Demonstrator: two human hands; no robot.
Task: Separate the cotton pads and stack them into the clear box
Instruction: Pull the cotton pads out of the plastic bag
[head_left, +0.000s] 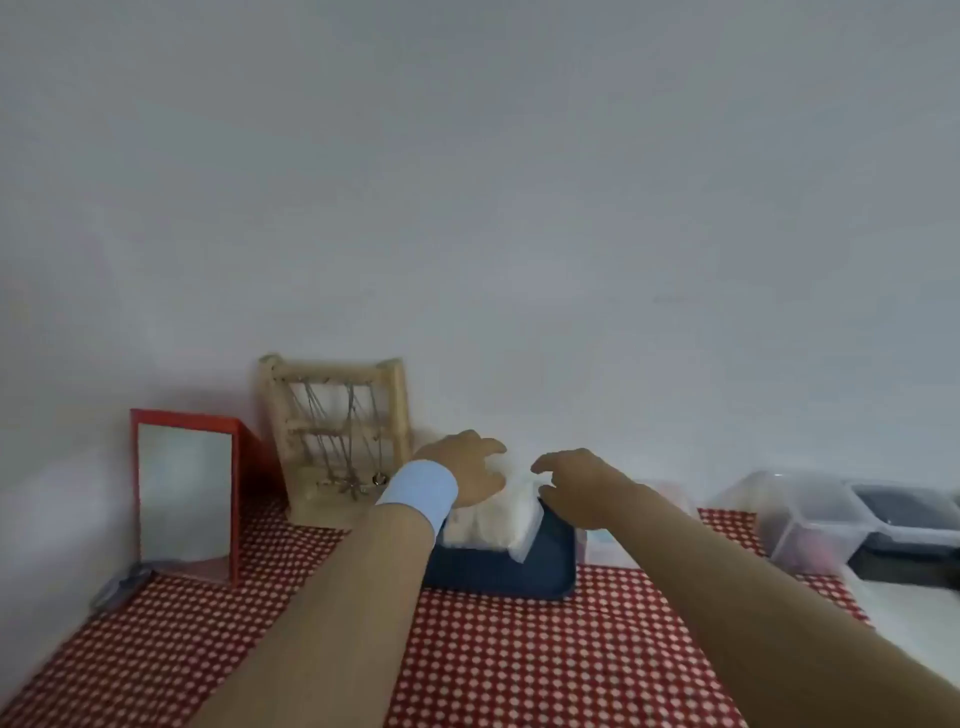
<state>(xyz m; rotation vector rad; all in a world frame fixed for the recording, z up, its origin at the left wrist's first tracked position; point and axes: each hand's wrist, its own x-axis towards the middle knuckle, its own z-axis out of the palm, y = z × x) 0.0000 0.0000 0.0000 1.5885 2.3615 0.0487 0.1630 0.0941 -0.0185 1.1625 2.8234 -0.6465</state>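
The left hand (470, 470) rests on the far-left top of the cotton pads (491, 519), fingers loosely spread over them rather than pinching, while the right hand (576, 486) hovers at their right edge, its grip half open and fingers curled. The white pads sit in crinkled clear wrap on a dark blue tray (519, 571) on the red-checked surface (519, 665); the image is too blurred to tell their long axis.

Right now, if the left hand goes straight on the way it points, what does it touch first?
Most likely the cotton pads on the blue tray; the left hand hovers at their far-left edge, though depth is unclear.
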